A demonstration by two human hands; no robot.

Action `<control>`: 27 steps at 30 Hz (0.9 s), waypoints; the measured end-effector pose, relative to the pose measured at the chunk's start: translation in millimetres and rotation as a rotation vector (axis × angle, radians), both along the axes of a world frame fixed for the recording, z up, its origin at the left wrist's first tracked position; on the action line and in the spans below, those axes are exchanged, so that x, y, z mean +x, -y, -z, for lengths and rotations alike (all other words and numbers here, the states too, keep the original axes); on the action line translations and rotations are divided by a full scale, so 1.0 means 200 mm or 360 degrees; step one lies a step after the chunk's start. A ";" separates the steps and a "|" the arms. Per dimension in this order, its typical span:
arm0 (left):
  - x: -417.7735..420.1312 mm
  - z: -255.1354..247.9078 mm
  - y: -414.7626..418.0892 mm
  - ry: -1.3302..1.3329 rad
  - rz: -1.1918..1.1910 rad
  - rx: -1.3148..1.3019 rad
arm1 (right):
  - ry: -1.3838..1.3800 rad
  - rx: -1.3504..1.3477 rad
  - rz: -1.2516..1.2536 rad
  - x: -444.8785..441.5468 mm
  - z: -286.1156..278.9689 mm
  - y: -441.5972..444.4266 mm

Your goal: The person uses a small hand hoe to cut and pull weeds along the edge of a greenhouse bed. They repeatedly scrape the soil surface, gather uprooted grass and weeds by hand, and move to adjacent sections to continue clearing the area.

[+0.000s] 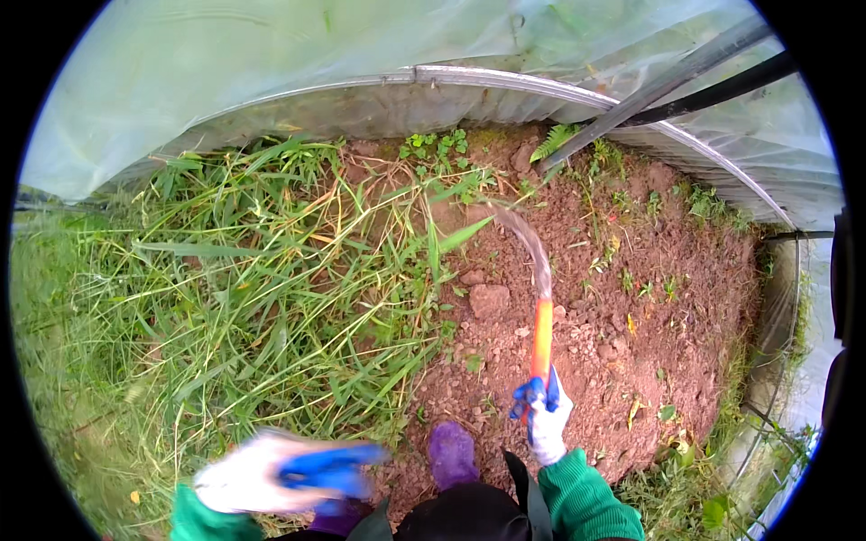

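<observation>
My right hand [547, 412], in a white glove with blue coating, grips the orange handle of a sickle [542, 331]. The curved metal blade reaches up and bends left over the soil, its tip near the edge of the weeds. Low on the left, my left hand [291, 473] wears a matching glove and is blurred. Its fingers look apart, and I see nothing held in them. Long green grass and weeds [284, 284] lie tangled in front of it, across the left side.
Reddish bare soil [649, 351] covers the right, with a large clod [488, 301] by the weeds. Plastic sheeting [270, 47] and a metal hoop [500, 76] curve around the far side. A slanted pole [649, 95] meets the ground at upper right. A purple boot [452, 453] stands below.
</observation>
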State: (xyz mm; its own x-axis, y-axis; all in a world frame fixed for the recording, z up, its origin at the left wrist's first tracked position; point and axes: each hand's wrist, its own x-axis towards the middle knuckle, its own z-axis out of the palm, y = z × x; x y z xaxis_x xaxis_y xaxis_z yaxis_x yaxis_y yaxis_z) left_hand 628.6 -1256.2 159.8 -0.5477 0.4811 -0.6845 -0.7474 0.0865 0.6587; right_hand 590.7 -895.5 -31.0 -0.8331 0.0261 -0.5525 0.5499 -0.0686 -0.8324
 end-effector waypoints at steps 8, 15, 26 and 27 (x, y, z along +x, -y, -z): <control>-0.55 0.50 -0.69 -0.2111 0.0107 -0.1219 | 0.0095 -0.0006 0.0321 -0.13 0.13 -0.01; -0.44 0.64 -0.41 -0.1566 0.0229 -0.1368 | 0.0371 -0.0752 0.0265 -0.46 0.55 0.45; -0.69 0.84 -0.19 -0.1210 -0.0458 -0.0800 | -0.0173 0.0305 -0.0206 -0.61 0.12 0.25; -0.75 0.89 -0.17 -0.1227 -0.0580 -0.0712 | -0.0380 0.0675 -0.0343 -0.67 0.09 0.15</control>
State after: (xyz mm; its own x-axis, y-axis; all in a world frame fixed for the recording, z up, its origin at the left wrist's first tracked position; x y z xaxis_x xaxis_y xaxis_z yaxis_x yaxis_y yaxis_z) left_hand 478.9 -1222.1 -19.0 -0.9879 -0.0257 -0.1528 -0.1535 0.2971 0.9424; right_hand 457.7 -924.7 -49.2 -0.9456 0.0204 -0.3247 0.3060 0.3948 -0.8663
